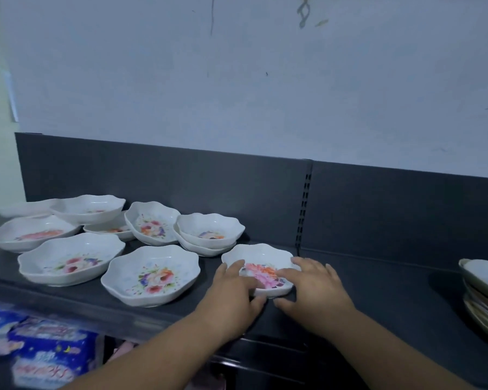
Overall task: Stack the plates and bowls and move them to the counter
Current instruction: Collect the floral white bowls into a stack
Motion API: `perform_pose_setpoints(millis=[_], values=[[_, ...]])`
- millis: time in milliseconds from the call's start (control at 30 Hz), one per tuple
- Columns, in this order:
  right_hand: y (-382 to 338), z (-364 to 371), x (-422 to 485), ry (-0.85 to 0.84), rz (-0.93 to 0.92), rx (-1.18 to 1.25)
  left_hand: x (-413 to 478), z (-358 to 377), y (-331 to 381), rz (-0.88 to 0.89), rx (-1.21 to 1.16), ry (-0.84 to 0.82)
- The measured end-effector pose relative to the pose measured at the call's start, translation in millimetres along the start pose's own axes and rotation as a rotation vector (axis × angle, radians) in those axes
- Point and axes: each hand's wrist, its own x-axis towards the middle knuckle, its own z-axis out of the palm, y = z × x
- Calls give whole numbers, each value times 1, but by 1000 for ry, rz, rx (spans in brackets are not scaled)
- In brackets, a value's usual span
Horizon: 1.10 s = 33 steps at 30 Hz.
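Head view: both hands are on a small scalloped floral bowl (261, 263) that sits near the front edge of the dark shelf (378, 282), about midway along it. The left hand (231, 291) wraps its fingers over the bowl's left rim with the thumb tucked at the near edge. The right hand (313, 288) lies with spread fingers over the right rim, thumb also low at the near edge, so the two hands clasp it from either side.

The step looks like lifting this bowl to nest it. A level lift, thumbs under the lip, would keep it from tipping. The nested pair of bowls (209, 232) just behind it seems the closest match in size. The larger dish (150, 274) to its left would take it loosely.

A stack of plates (485, 294) stands at the shelf's right end. The blue packets (48, 344) below the front left corner carry print, but it is too blurred to read. No mark shows on the dishes
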Motion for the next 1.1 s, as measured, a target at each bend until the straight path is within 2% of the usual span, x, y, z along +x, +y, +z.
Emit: perform_pose_setpoints(millis=[333,500,667,800,933,1100], values=[[23,-2,-3,-90,10,170,5,17,20,55,-48,8],[23,-3,-3,-115,13,186,-2,1,15,56,-71,92],[15,-4,-2,-120,22,240,-11,-37,-12,-88,275,261],[-1,-3,0,-127,24,246,-19,-56,-37,-283,469,152],[-15,-13,-1,-128,50,243,-23,-58,-47,-295,548,127],[-21,-16,5,-47,45,247,-26,-62,-52,-282,528,209]])
